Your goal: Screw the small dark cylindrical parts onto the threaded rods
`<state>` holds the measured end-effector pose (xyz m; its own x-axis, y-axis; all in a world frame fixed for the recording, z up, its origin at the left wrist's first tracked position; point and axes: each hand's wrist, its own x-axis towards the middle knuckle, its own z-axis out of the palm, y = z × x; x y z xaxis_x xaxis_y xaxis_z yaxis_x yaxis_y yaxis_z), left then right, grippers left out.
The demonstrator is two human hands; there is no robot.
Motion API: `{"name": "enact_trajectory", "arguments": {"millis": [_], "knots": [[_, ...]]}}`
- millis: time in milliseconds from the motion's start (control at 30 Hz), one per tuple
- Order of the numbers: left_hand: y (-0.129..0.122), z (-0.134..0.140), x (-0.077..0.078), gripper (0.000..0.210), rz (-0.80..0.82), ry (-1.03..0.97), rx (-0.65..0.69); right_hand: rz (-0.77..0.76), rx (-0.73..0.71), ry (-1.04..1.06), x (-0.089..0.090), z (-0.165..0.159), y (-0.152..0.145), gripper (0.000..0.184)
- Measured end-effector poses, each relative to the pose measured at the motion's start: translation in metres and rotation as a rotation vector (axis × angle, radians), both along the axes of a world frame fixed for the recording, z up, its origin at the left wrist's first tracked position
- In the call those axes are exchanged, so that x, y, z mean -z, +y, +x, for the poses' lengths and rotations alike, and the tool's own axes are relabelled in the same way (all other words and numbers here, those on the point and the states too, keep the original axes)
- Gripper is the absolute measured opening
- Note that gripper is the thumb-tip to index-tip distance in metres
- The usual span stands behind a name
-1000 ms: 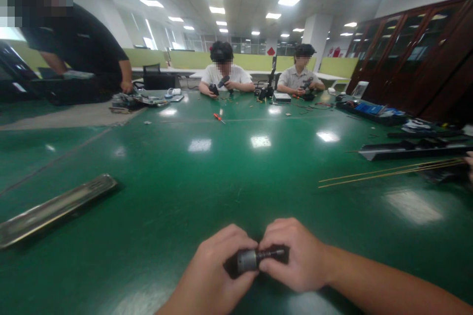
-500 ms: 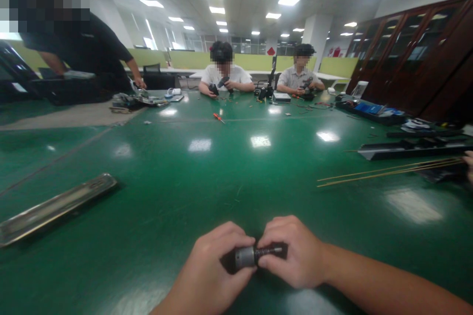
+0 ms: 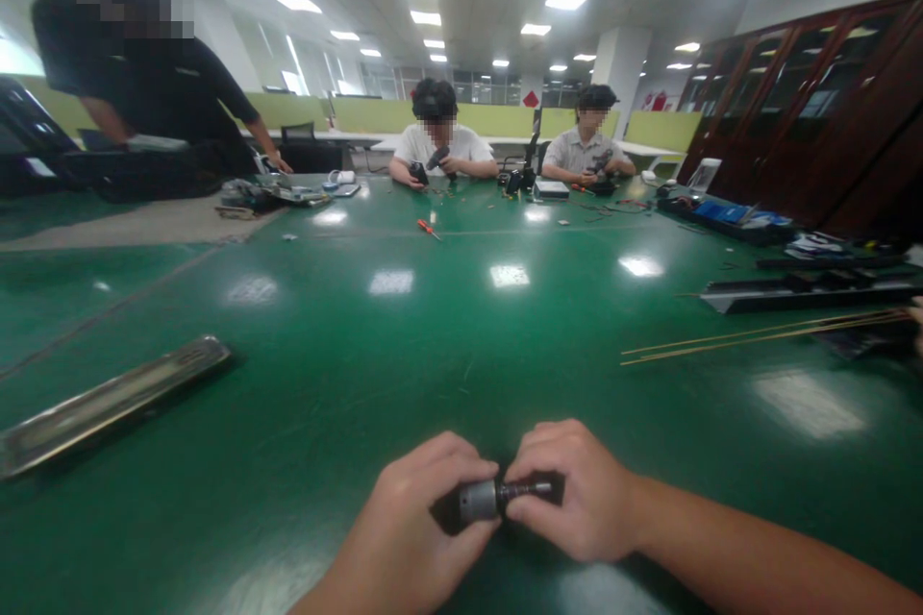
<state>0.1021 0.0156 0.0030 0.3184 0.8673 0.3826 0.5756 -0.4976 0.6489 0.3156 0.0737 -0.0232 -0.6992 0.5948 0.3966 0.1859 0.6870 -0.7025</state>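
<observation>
Item: small metal cylinder (image 3: 479, 500) with a dark shaft (image 3: 529, 489), held low over the near edge of the bench (image 3: 404, 356).
Axis: lies left to right across me, cylinder end left, shaft end right.
Left hand (image 3: 411, 524): closed round the cylinder.
Right hand (image 3: 577, 490): fingers pinching the shaft; possibly threaded, too blurred to say.
Room: open green bench ahead; metal strip (image 3: 108, 404) well left, thin rods (image 3: 757, 334) well right.
</observation>
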Motion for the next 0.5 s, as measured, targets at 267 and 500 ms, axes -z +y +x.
{"name": "enact_trajectory", "arguments": {"millis": [267, 500], "knots": [[0.0004, -0.0021, 0.0015, 0.028, -0.02, 0.001, -0.001, -0.001, 0.012, 0.019, -0.0001, 0.0003, -0.0007, 0.013], [0.0032, -0.004, -0.0007, 0.027, -0.029, 0.003, -0.01, -0.013, 0.018, 0.036, -0.0001, 0.0003, 0.0002, 0.012]]}}
